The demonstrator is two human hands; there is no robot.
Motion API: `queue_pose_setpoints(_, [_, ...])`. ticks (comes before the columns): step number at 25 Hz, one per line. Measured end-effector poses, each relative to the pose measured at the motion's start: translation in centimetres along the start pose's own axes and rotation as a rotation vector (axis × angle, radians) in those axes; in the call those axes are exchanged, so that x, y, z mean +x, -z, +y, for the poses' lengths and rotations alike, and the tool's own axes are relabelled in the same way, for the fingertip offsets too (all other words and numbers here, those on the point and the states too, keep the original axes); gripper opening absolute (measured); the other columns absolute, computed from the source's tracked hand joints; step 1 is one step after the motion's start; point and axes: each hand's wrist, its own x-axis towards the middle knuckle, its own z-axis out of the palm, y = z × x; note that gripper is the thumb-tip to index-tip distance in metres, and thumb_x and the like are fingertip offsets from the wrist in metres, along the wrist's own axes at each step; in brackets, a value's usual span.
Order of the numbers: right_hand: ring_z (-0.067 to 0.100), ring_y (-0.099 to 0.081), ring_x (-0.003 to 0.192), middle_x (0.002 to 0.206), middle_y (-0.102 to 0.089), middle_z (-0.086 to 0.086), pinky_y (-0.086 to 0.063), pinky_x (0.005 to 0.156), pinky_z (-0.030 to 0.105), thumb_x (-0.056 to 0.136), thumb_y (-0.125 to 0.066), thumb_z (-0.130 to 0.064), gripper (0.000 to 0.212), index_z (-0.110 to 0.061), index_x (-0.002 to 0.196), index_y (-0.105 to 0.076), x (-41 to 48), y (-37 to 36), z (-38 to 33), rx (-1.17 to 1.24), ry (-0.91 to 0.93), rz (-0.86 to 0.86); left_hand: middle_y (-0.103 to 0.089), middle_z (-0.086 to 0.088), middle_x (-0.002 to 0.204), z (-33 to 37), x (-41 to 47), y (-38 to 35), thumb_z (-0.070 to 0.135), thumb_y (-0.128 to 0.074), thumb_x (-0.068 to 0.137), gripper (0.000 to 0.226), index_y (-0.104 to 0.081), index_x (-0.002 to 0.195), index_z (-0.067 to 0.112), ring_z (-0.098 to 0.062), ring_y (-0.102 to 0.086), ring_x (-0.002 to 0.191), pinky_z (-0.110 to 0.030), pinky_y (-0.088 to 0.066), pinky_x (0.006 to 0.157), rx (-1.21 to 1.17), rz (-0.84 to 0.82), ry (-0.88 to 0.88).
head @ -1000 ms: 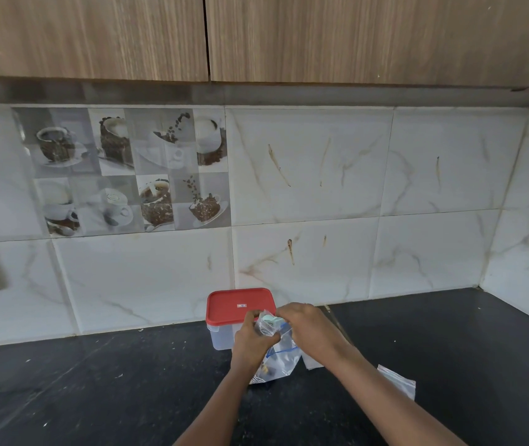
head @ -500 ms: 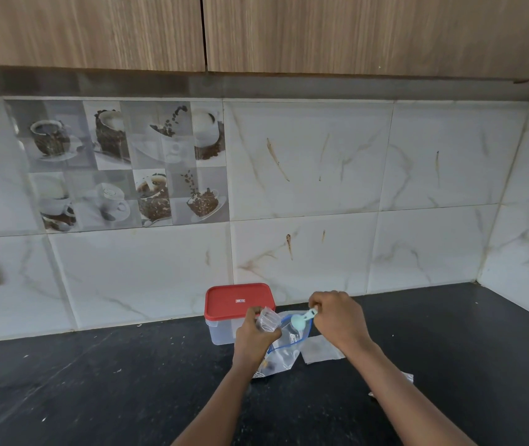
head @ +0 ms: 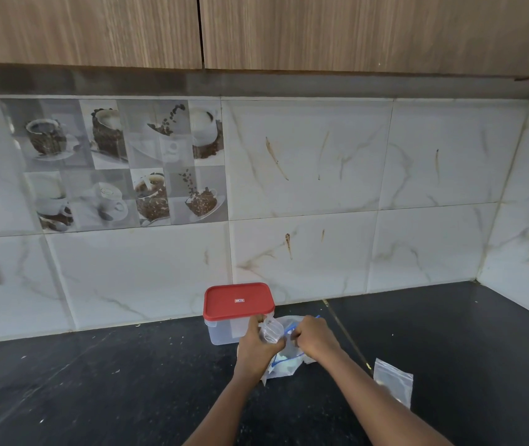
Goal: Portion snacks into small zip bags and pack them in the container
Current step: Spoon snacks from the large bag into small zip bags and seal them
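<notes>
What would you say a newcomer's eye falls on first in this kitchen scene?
The red lid on the clear container stands out against the white tiled wall at the back of the black counter. Right in front of it the left hand grips a small zip bag by a larger blue-sealed bag, with the right hand close beside. A spare zip bag lies alone on the counter to the right.
</notes>
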Motion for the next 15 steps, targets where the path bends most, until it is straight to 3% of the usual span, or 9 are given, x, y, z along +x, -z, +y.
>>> queue_pose_setpoints(2, [0.027, -0.064, 0.093, 0.112, -0.064, 0.012, -0.051, 0.08, 0.031, 0.089, -0.042, -0.014, 0.03, -0.007, 0.107, -0.066, -0.8, 1.0, 0.2, 0.014, -0.065, 0.136, -0.052, 0.015, 0.09, 0.5, 0.0, 0.0, 0.025, -0.072, 0.08, 0.044, -0.038, 0.108, 0.024, -0.012, -0.053, 0.088, -0.022, -0.04, 0.077, -0.015, 0.025, 0.008])
queue_pose_setpoints(5, [0.017, -0.066, 0.085, 0.097, -0.072, 0.005, -0.053, 0.079, 0.025, 0.085, -0.047, -0.009, 0.027, -0.011, 0.093, -0.073, -2.7, 3.0, -0.4, 0.276, 0.071, 0.249, -0.056, 0.007, 0.092, 2.0, 0.2, 0.1, 0.023, -0.067, 0.085, 0.04, -0.037, 0.111, 0.022, -0.016, -0.057, 0.087, -0.02, -0.042, 0.071, -0.115, 0.063, -0.005])
queue_pose_setpoints(7, [0.012, -0.066, 0.09, 0.096, -0.073, 0.002, -0.051, 0.08, 0.018, 0.082, -0.055, -0.005, 0.027, -0.013, 0.1, -0.072, -4.2, 4.1, -1.2, 0.58, 0.168, 0.152, -0.057, 0.002, 0.098, 3.4, 0.4, 0.1, 0.021, -0.063, 0.088, 0.041, -0.034, 0.117, 0.02, -0.015, -0.058, 0.089, -0.013, -0.042, 0.065, -0.214, 0.053, -0.019])
queue_pose_setpoints(9, [0.012, -0.065, 0.099, 0.105, -0.071, -0.001, -0.051, 0.087, 0.022, 0.078, -0.059, -0.005, 0.04, -0.018, 0.115, -0.062, -4.8, 4.4, -1.1, 0.744, 0.235, -0.023, -0.056, 0.002, 0.103, 5.0, 0.8, -0.1, 0.024, -0.064, 0.088, 0.048, -0.032, 0.123, 0.018, -0.012, -0.059, 0.092, -0.013, -0.046, 0.067, -0.354, 0.013, -0.003])
queue_pose_setpoints(12, [0.009, -0.062, 0.108, 0.115, -0.065, -0.009, -0.05, 0.095, 0.025, 0.074, -0.071, -0.021, 0.057, -0.028, 0.125, -0.047, -4.6, 3.9, -0.8, 0.703, 0.283, -0.143, -0.046, 0.001, 0.125, 6.4, 1.3, -0.3, 0.048, -0.056, 0.085, 0.073, -0.019, 0.141, 0.019, -0.02, -0.053, 0.113, -0.028, -0.046, 0.091, -0.489, -0.102, 0.068])
queue_pose_setpoints(14, [0.01, -0.065, 0.101, 0.112, -0.068, -0.005, -0.052, 0.09, 0.023, 0.08, -0.07, -0.027, 0.039, -0.023, 0.115, -0.054, -4.4, 3.5, -0.7, 0.692, 0.281, -0.015, -0.046, -0.005, 0.125, 6.6, 1.4, -0.4, 0.074, -0.038, 0.081, 0.09, -0.025, 0.143, 0.01, -0.02, -0.053, 0.11, -0.026, -0.045, 0.087, -0.481, -0.195, 0.114])
queue_pose_setpoints(15, [0.011, -0.067, 0.095, 0.106, -0.07, -0.001, -0.052, 0.087, 0.023, 0.085, -0.065, -0.024, 0.022, -0.018, 0.104, -0.06, -4.4, 3.6, -0.8, 0.711, 0.268, 0.066, -0.054, -0.01, 0.112, 6.3, 1.7, -0.5, 0.086, -0.033, 0.072, 0.105, -0.036, 0.137, 0.003, -0.015, -0.059, 0.092, -0.021, -0.048, 0.074, -0.458, -0.224, 0.105])
